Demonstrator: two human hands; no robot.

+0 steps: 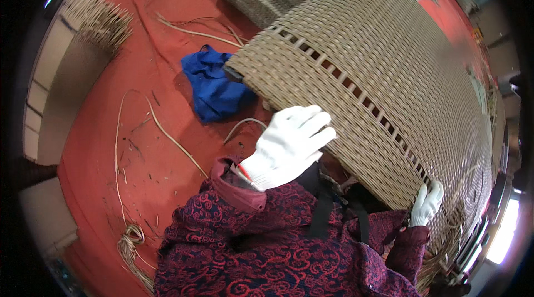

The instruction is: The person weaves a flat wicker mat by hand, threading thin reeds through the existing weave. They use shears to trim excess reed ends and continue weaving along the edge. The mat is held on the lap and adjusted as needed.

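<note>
A tan woven panel (384, 35) fills the middle and right of the scene, slanting from far left to near right, with a row of open slots running lengthwise through its weave; its near edge lies just beyond the person's dark jacket (267, 247), which is patterned with red swirls. The two white-gloved hands are well apart; the left hand (292, 141) is at the panel's near edge, its fingers extended and slightly parted, closed around nothing, though whether the fingertips touch the weave I cannot tell; the right hand (427, 203) rests on the panel's near right part, by the end of the slots, and I cannot tell whether it grips the edge.

Left of the panel, a crumpled blue cloth (211, 88) lies on the red floor covering (94, 169); thin pale strands curve across the near left, gathering into a loose coil (131, 238); a bundle of cut strips (97, 19) stands at far left; a grey woven piece (247, 2) sits beyond the panel.
</note>
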